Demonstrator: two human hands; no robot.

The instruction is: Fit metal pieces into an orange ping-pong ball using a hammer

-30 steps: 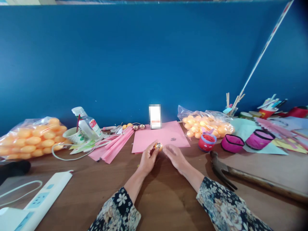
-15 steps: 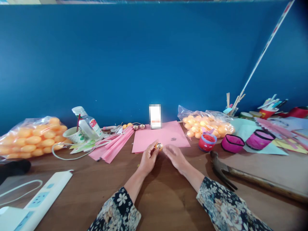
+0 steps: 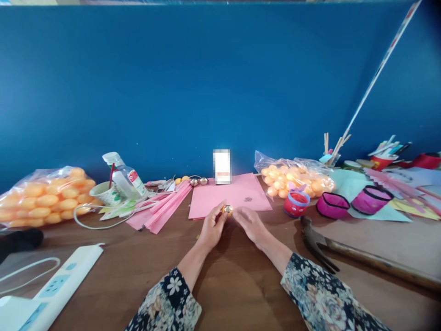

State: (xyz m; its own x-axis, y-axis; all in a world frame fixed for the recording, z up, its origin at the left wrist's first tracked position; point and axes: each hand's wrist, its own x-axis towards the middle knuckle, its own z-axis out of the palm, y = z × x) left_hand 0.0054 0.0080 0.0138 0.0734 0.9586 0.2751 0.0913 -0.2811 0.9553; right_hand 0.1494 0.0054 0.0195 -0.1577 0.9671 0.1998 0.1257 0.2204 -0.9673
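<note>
My left hand [image 3: 211,228] pinches a small orange ball with a shiny metal cap [image 3: 227,210] between thumb and fingers, just above the near edge of a pink paper sheet [image 3: 237,195]. Right beside that ball, my right hand [image 3: 252,224] rests on the wooden table [image 3: 237,280] with its fingers loosely stretched and holding nothing. Both forearms wear dark floral sleeves.
Bags of orange balls lie at the far left [image 3: 41,200] and right of centre [image 3: 296,178]. A hammer [image 3: 347,255] lies to the right, a white power strip [image 3: 51,289] at the near left. Folded pink papers [image 3: 160,209], a bottle [image 3: 126,177], a red cup [image 3: 296,203] and magenta rings [image 3: 332,205] stand around.
</note>
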